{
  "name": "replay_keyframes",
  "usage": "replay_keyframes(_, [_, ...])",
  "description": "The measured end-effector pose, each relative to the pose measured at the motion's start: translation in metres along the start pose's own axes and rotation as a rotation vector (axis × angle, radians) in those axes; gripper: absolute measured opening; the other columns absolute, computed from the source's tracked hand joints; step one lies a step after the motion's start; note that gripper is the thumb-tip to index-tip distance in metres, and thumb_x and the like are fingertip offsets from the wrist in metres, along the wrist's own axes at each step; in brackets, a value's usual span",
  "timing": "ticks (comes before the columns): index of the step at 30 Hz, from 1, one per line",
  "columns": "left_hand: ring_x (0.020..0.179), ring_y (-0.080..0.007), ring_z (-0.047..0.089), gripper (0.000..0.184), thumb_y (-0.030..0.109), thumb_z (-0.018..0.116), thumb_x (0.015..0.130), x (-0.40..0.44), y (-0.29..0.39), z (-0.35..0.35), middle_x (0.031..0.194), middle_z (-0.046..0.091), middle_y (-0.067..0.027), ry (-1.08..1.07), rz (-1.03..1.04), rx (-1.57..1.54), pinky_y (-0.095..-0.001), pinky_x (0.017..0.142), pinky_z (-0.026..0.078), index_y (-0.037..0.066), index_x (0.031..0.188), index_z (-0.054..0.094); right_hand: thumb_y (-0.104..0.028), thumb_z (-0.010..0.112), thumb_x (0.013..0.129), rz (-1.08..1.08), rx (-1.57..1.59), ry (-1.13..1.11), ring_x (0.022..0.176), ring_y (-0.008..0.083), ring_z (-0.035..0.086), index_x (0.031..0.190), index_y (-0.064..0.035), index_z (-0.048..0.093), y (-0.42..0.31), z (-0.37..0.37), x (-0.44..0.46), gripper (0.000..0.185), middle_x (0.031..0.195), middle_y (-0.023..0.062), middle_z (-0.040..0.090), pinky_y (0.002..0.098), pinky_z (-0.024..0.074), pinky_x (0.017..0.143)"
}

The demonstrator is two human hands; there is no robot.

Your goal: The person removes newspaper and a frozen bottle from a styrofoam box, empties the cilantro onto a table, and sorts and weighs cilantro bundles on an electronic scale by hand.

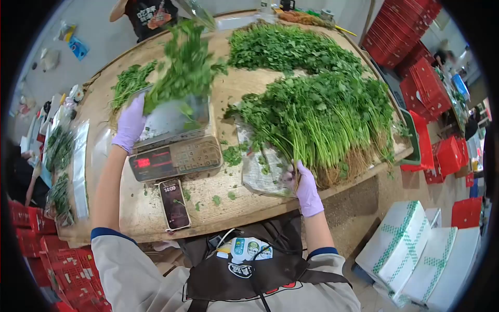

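My left hand (131, 124), in a purple glove, grips a bunch of coriander (183, 67) by its lower end, over the metal pan of a digital scale (176, 159). The leaves are smeared by motion. A few loose leaves lie on the pan, and the red display is lit but unreadable. My right hand (306, 191), also gloved, pinches coriander stems (297, 169) at the near left edge of a large coriander pile (322, 114), whose roots point toward me. Beneath those stems lies a printed sheet (265, 174).
A phone (175, 204) lies before the scale. More coriander (291, 49) sits at the back, and a smaller bunch (130, 83) left of the scale. A co-worker (150, 18) stands across the wooden table (156, 221). Red crates (426, 86) and white foam boxes (395, 244) stand at right.
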State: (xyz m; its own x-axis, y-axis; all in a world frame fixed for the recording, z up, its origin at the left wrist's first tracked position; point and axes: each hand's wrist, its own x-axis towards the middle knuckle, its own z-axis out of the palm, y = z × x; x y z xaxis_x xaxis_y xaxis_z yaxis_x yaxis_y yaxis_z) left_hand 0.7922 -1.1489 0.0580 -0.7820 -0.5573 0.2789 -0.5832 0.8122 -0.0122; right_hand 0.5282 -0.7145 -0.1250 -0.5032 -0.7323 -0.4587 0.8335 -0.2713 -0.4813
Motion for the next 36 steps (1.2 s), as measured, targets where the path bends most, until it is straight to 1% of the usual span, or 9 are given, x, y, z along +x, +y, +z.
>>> replay_keyframes(5, [0.108, -0.0426, 0.049, 0.073, 0.027, 0.07, 0.071, -0.052, -0.037, 0.041, 0.135, 0.038, -0.0215, -0.091, 0.018, 0.044, -0.0461, 0.093, 0.039, 0.0, 0.13, 0.035, -0.04, 0.049, 0.094, -0.033, -0.163, 0.139, 0.05, 0.0099, 0.041, 0.077, -0.01, 0.052, 0.006, 0.036, -0.014, 0.035, 0.064, -0.0014, 0.05, 0.0242, 0.0314, 0.045])
replay_keyframes(7, [0.103, -0.0381, 0.052, 0.062, 0.023, 0.069, 0.072, -0.044, 0.04, -0.001, 0.128, 0.046, -0.0209, 0.281, -0.016, 0.14, -0.0428, 0.093, 0.04, 0.002, 0.125, 0.044, -0.041, 0.047, 0.094, 0.12, -0.104, -0.042, 0.051, 0.01, 0.04, 0.076, -0.0102, 0.049, 0.005, 0.035, -0.02, 0.036, 0.062, -0.0015, 0.046, 0.022, 0.0296, 0.046])
replay_keyframes(9, [0.1, -0.0326, 0.055, 0.048, 0.018, 0.066, 0.073, -0.05, 0.105, -0.009, 0.116, 0.055, -0.0181, 0.371, 0.022, -0.396, -0.0397, 0.091, 0.042, 0.002, 0.116, 0.053, -0.039, 0.047, 0.095, 0.074, -0.098, -0.078, 0.052, 0.0103, 0.041, 0.077, -0.0099, 0.047, 0.011, 0.083, -0.045, 0.034, 0.062, -0.0011, 0.044, 0.0216, 0.0305, 0.046])
replay_keyframes(15, [0.069, -0.0145, 0.058, 0.028, 0.027, 0.061, 0.087, -0.089, 0.26, 0.005, 0.079, 0.063, -0.0057, -0.758, -0.354, -1.49, -0.0303, 0.065, 0.047, 0.001, 0.097, 0.064, -0.029, 0.048, 0.096, -0.187, -0.312, -0.035, 0.056, 0.011, 0.047, 0.093, -0.0074, 0.049, 0.068, 0.141, -0.074, 0.022, 0.069, 0.003, 0.052, 0.0229, 0.038, 0.05])
replay_keyframes(18, [0.062, -0.0135, 0.054, 0.03, 0.028, 0.061, 0.086, -0.093, 0.261, 0.042, 0.072, 0.06, -0.0053, -0.746, -0.284, -1.493, -0.0313, 0.058, 0.044, -0.001, 0.094, 0.063, -0.029, 0.05, 0.095, -0.206, -0.675, -0.04, 0.053, 0.0128, 0.053, 0.097, -0.003, 0.051, 0.07, 0.121, -0.068, 0.026, 0.069, 0.0031, 0.055, 0.0248, 0.0415, 0.048])
replay_keyframes(25, [0.063, -0.0199, 0.06, 0.034, 0.028, 0.057, 0.087, -0.098, 0.236, 0.047, 0.073, 0.061, -0.0142, -0.599, -0.216, -1.179, -0.0357, 0.059, 0.047, -0.005, 0.095, 0.058, -0.024, 0.052, 0.094, -0.103, -0.591, -0.101, 0.056, 0.0162, 0.056, 0.096, -0.001, 0.054, 0.064, 0.117, -0.063, 0.024, 0.071, 0.0066, 0.059, 0.0266, 0.0471, 0.055])
replay_keyframes(30, [0.076, -0.0288, 0.064, 0.034, 0.024, 0.048, 0.093, -0.09, 0.207, 0.017, 0.095, 0.064, -0.0179, -0.56, -0.096, -0.858, -0.0358, 0.067, 0.051, 0.002, 0.118, 0.054, -0.023, 0.053, 0.094, -0.035, -0.331, 0.024, 0.046, 0.0073, 0.028, 0.095, -0.0078, 0.049, 0.053, 0.109, -0.057, 0.016, 0.061, -0.0035, 0.037, 0.0216, 0.0272, 0.046])
replay_keyframes(32, [0.088, -0.0298, 0.063, 0.03, 0.024, 0.046, 0.094, -0.081, 0.179, 0.013, 0.1, 0.063, -0.0182, -0.041, 0.067, -0.777, -0.0342, 0.077, 0.049, 0.008, 0.117, 0.058, -0.023, 0.052, 0.094, -0.061, -0.354, 0.032, 0.047, 0.0068, 0.027, 0.096, -0.0073, 0.049, 0.032, 0.102, -0.054, 0.016, 0.061, -0.0043, 0.036, 0.0213, 0.0259, 0.046])
replay_keyframes(36, [0.092, -0.0239, 0.062, 0.025, 0.012, 0.049, 0.092, -0.046, 0.093, -0.028, 0.099, 0.064, -0.0136, -0.047, 0.067, -0.672, -0.0301, 0.08, 0.048, 0.006, 0.113, 0.061, -0.024, 0.051, 0.094, -0.199, -0.378, 0.06, 0.047, 0.0061, 0.026, 0.108, -0.003, 0.05, -0.008, 0.084, -0.05, 0.025, 0.06, -0.0062, 0.032, 0.0208, 0.022, 0.045])
